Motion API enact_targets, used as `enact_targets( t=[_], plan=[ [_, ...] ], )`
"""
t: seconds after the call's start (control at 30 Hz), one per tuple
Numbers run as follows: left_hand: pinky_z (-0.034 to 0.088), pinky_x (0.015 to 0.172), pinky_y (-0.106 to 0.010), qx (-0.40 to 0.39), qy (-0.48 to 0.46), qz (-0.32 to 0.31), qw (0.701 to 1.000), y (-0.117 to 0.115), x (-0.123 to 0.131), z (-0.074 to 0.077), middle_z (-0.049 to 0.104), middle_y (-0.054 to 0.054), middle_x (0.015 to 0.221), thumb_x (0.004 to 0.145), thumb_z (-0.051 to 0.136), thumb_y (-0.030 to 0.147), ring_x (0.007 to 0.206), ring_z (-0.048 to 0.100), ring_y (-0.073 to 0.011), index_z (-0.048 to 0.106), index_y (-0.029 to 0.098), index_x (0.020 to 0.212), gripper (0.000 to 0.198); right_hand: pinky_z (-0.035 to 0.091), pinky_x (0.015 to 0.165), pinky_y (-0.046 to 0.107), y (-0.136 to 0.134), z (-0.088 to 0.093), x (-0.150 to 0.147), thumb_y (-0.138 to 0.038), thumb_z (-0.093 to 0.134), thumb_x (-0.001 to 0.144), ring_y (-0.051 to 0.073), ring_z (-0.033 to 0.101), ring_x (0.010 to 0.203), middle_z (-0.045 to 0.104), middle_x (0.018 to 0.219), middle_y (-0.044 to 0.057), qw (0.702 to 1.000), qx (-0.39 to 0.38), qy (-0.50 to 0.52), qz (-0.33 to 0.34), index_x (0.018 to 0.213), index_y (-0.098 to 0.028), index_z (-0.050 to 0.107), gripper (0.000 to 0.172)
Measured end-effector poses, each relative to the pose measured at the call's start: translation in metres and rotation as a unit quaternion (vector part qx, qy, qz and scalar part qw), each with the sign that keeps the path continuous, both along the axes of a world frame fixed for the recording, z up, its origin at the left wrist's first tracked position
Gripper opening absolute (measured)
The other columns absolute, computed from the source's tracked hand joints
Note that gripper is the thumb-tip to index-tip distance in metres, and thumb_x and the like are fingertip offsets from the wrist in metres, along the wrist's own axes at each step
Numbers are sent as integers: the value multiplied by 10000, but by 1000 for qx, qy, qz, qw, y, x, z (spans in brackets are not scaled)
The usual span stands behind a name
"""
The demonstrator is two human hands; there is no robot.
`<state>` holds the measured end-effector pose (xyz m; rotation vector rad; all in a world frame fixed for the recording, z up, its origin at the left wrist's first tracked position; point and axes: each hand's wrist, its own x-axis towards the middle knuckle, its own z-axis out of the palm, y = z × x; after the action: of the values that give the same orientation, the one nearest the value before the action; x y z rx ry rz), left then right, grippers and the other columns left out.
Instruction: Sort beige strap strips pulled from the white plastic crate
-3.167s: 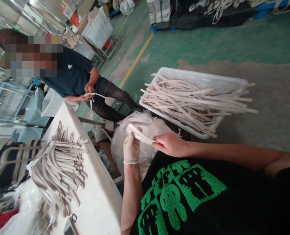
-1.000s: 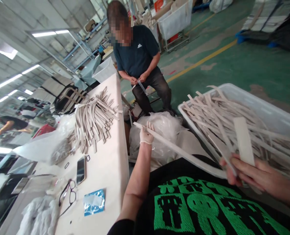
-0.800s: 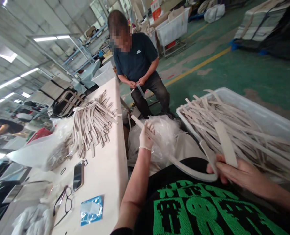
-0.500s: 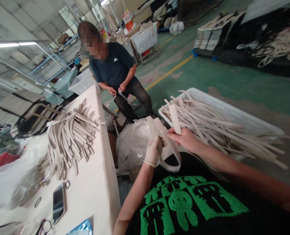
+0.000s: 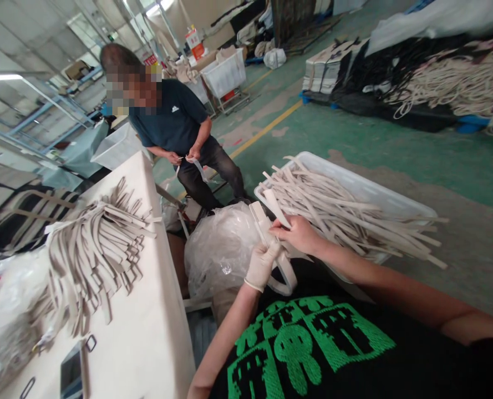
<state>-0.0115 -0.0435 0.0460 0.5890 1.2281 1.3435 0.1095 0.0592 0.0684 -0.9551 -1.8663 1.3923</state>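
In front of my chest both hands hold a cream fabric strap point(image 5: 288, 275) that hangs in a loop below them. My left hand point(image 5: 263, 265), in a pale glove, is closed around it, with a flat end standing up above the fingers. Bare, my right hand point(image 5: 298, 235) pinches another stretch of the strap just to the right, and a free end sticks up from its fingers. The hands are very close together. Whether a buckle sits on the strap between them, I cannot make out.
A white plastic tub point(image 5: 366, 185) heaped with loose straps point(image 5: 325, 202) stands to the right. On the table point(image 5: 146, 332) at left lie a strap bundle point(image 5: 96, 244), a phone point(image 5: 72, 372) and a dark ring buckle point(image 5: 91, 343). A plastic bag point(image 5: 217, 244) bulges below; a co-worker point(image 5: 175, 122) sits beyond.
My right hand has moved in against my left, and the strap loop below them has become smaller. The view has shifted, so the surroundings sit further left.
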Motion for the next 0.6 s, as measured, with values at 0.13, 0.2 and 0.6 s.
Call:
enact_targets(
  t=[0.13,0.2,0.6],
  plan=[
    [489,600,-257,-15,20,-24,999,0,-1,11,689,-24,621,632,874,665,533,590,-122,767,136,820,571,430,568,250,9,11,2,-341,685,841,125,537,544,635,607,-14,997,-62,38,18,968,-112,713,264],
    [499,613,-270,-12,27,-66,997,0,-2,14,714,-51,659,693,827,680,566,621,-147,777,133,857,573,356,488,227,19,20,4,-369,669,866,91,442,459,579,548,-51,992,-107,60,41,1141,-76,686,402],
    [533,675,-273,-13,265,-218,939,-11,3,-25,668,-7,603,937,552,651,606,647,-156,752,187,956,506,376,544,256,30,71,56,-465,664,851,113,494,502,563,544,-40,997,11,27,77,815,-166,699,304]
  ],
)
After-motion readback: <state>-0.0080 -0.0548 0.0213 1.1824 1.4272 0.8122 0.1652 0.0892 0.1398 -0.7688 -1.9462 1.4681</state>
